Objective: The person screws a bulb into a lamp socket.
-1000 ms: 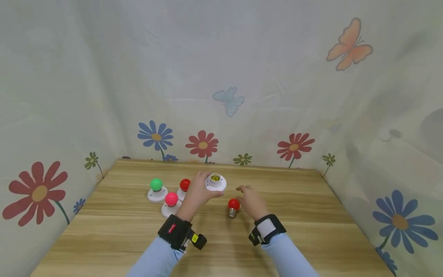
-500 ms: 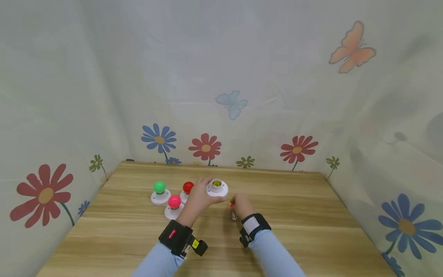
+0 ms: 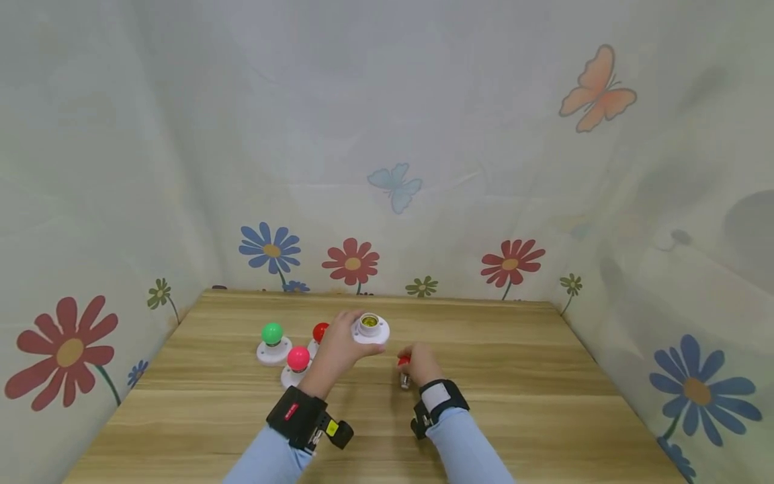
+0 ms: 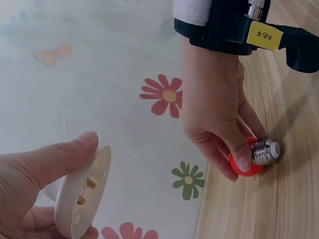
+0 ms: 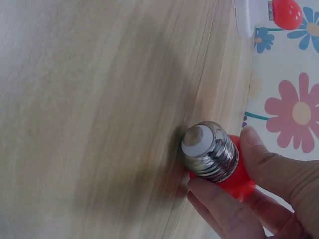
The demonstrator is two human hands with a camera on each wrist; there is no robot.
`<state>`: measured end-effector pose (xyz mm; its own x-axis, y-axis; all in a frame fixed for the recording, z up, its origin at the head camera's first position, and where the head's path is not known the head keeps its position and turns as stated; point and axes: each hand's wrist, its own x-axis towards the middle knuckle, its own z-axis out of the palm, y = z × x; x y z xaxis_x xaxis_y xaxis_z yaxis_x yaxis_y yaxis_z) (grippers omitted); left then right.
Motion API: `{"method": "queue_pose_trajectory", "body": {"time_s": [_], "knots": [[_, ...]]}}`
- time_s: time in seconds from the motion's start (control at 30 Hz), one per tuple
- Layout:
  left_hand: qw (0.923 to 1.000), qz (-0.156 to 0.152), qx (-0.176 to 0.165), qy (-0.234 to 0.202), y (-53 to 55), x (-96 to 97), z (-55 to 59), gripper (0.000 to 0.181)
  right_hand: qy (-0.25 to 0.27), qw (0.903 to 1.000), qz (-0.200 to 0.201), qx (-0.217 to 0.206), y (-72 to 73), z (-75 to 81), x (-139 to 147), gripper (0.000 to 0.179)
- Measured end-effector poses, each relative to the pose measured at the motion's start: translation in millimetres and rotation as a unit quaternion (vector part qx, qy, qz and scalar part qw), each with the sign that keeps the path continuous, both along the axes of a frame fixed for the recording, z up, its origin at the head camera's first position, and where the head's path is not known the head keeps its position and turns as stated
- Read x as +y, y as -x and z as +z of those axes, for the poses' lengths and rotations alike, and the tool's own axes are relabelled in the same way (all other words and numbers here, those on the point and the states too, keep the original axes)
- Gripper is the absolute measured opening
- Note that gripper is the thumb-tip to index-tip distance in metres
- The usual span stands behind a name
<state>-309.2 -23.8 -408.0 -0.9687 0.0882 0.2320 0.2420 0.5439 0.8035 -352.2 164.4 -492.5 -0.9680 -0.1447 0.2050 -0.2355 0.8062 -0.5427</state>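
My left hand (image 3: 340,344) grips a white round lamp holder (image 3: 379,334) by its rim, thumb on one side and fingers on the other. In the head view its brass-lined socket faces up; the left wrist view shows its underside with two brass terminals. My right hand (image 3: 421,365) pinches a red light bulb (image 5: 240,181) by its round part, between thumb and fingers. The bulb's silver screw base (image 4: 264,152) points out of the grip, back toward me. It is low at the tabletop; whether it touches the wood I cannot tell.
Left of my left hand stand lamp holders with a green bulb (image 3: 272,333), a pink bulb (image 3: 298,359) and another red bulb (image 3: 320,331), the last partly behind the hand. The wooden table (image 3: 514,403) ends at a flower-printed cloth backdrop (image 3: 447,222).
My right hand has come left and down to the loose red bulb and now pinches it. The left hand keeps its hold on the lamp holder, almost in place.
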Motion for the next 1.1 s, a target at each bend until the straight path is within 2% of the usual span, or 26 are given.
{"method": "queue_pose_trajectory", "body": {"time_s": [0.2, 0.4, 0.77, 0.9, 0.97, 1.03, 1.1], "knots": [[1.0000, -0.001, -0.007, 0.002, 1.1, 1.1, -0.8, 0.078, -0.001, 0.9998, -0.012, -0.014, -0.9, 1.6, -0.8, 0.021], [1.0000, -0.003, -0.007, -0.003, 3.2, 4.0, -6.7, 0.078, 0.030, 0.9981, -0.030, -0.045, -1.5, 2.4, -1.0, 0.023], [1.0000, -0.004, -0.002, -0.004, 3.9, 6.3, -6.9, 0.078, 0.039, 0.9967, -0.041, -0.059, -0.8, 6.1, -1.9, 0.025], [1.0000, -0.006, 0.005, 0.000, 2.8, 4.8, -8.2, 0.078, 0.049, 0.9966, -0.041, -0.053, -0.5, 5.7, -2.7, 0.029], [1.0000, -0.008, 0.006, 0.000, 2.2, 4.0, -9.4, 0.079, 0.071, 0.9959, -0.048, -0.028, 1.0, 7.0, -2.2, 0.034], [0.9999, -0.009, 0.006, 0.000, 1.9, 3.7, -11.2, 0.079, 0.088, 0.9930, -0.079, -0.006, 1.7, 18.3, -1.9, 0.042], [1.0000, -0.008, 0.001, -0.004, 1.9, 4.1, -12.6, 0.080, 0.107, 0.9880, -0.107, 0.030, 0.2, 39.9, -2.3, 0.048]]}}
